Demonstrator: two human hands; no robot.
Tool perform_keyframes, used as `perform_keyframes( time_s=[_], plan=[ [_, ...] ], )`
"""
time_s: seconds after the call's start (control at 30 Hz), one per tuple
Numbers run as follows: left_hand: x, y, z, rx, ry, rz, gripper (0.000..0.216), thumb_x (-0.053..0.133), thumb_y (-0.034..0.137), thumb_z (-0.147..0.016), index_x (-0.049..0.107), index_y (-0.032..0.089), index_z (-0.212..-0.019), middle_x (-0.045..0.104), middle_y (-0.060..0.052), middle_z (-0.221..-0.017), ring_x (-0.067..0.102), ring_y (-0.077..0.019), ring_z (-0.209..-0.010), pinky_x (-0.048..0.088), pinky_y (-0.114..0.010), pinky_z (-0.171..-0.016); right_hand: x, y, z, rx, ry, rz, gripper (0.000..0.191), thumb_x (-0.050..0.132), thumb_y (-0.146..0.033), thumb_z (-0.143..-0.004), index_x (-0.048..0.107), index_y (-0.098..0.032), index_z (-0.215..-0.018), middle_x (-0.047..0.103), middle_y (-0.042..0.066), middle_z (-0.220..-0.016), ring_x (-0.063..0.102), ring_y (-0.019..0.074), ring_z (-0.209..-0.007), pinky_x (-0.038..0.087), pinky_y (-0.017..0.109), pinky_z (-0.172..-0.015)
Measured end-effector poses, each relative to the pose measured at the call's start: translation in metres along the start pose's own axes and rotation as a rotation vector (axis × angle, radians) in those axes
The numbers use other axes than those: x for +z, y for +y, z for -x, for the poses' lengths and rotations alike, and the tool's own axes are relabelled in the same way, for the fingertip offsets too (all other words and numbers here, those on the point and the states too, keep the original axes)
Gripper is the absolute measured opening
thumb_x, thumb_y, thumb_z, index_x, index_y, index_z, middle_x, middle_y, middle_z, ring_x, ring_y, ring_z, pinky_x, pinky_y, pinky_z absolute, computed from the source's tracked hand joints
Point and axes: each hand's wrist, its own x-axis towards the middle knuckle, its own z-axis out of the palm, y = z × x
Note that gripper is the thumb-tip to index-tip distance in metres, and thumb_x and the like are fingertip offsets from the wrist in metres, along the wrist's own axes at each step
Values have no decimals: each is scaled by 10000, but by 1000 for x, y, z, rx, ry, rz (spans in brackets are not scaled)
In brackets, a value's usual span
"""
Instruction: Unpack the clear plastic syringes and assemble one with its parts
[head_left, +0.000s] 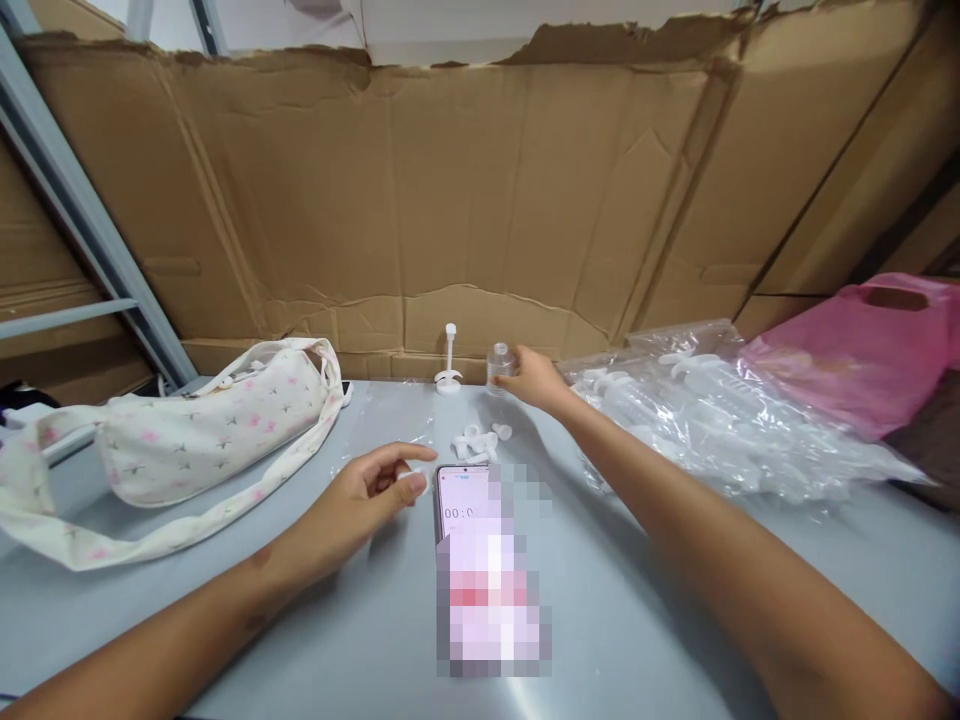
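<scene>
Clear bottle stands grasped by your right hand, your left hand grip pinches a white cap; pick-up seems in hand, so any lift wants it upright.

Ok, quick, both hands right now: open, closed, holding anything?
Left hand: pinching a small white cap between thumb and fingers.
Right hand: fingertips at the clear bottle; a closed grip cannot be told.

Packing workshop, grey worktable, cardboard walls, bagged plastic parts
</scene>
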Motion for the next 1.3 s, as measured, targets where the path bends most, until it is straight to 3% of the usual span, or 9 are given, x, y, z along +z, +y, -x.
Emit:
perform_keyframes(
  time_s=[0.17, 0.33, 0.47, 0.63, 0.73, 0.87, 1.0, 1.13, 1.3],
  plan=[
    [-1, -5, -1, 75, 38, -21, 232, 574, 401, -827, 475, 213, -918, 446, 33, -757, 431, -114, -701, 361, -240, -646, 31, 7, -17, 125, -83, -20, 323, 526, -348, -898, 548, -153, -1155, 586, 76, -1122, 600, 181, -935, 511, 389, -792],
    [-4, -2, -2, 139, 97, -206, 190, 576, 355, -819, 498, 216, -922, 497, 10, -824, 476, -142, -773, 381, -266, -703, 30, 4, -12, 94, -138, -2, 314, 542, -330, -891, 553, -156, -1153, 585, 77, -1131, 599, 186, -953, 511, 385, -798],
    [-5, 2, -3, 158, 107, -295, 183, 592, 365, -800, 539, 211, -883, 557, 1, -805, 517, -161, -770, 391, -270, -696, 2, 5, 10, 38, -108, 79, 302, 549, -348, -881, 574, -133, -1091, 614, 82, -1062, 606, 186, -920, 502, 367, -779],
    [-6, 7, -9, 211, 102, -409, 176, 595, 377, -798, 580, 213, -859, 604, -2, -763, 537, -164, -723, 384, -254, -639, -62, 15, 52, 19, 22, 226, 283, 511, -359, -863, 606, -125, -993, 641, 168, -1023, 603, 286, -940, 439, 348, -696],
    [-4, 13, -18, 244, 51, -510, 137, 556, 337, -820, 583, 214, -876, 625, -14, -811, 554, -172, -738, 385, -255, -633, -103, 31, 72, 97, 124, 320, 338, 471, -396, -861, 612, -123, -999, 645, 192, -1007, 592, 335, -945, 400, 364, -653],
    [0, 20, -42, 325, -13, -719, 133, 507, 297, -826, 587, 212, -892, 631, -32, -889, 563, -193, -770, 384, -285, -689, -143, 65, 85, 397, 259, 542, 422, 409, -452, -862, 649, -111, -924, 661, 223, -959, 604, 341, -910, 340, 357, -601],
    [4, 23, -71, 293, -75, -944, 173, 483, 261, -811, 595, 201, -927, 641, -60, -932, 574, -218, -804, 372, -296, -688, -152, 108, 89, 632, 204, 300, 443, 416, -457, -860, 662, -91, -903, 619, 305, -1019, 565, 377, -986, 333, 418, -662],
    [11, 23, -91, 193, -177, -1057, 167, 522, 239, -757, 610, 196, -892, 669, -68, -877, 592, -226, -783, 362, -278, -629, -145, 143, 90, 540, 133, 91, 372, 425, -411, -869, 620, -134, -714, 646, 229, -940, 595, 277, -902, 383, 338, -698],
    [25, 19, -101, 203, -179, -1061, 202, 537, 224, -732, 604, 210, -922, 675, -49, -804, 594, -216, -734, 343, -264, -584, -140, 157, 92, 494, 212, -31, 274, 502, -410, -805, 536, -181, -659, 599, 112, -696, 517, 184, -623, 360, 316, -592]
  ],
)
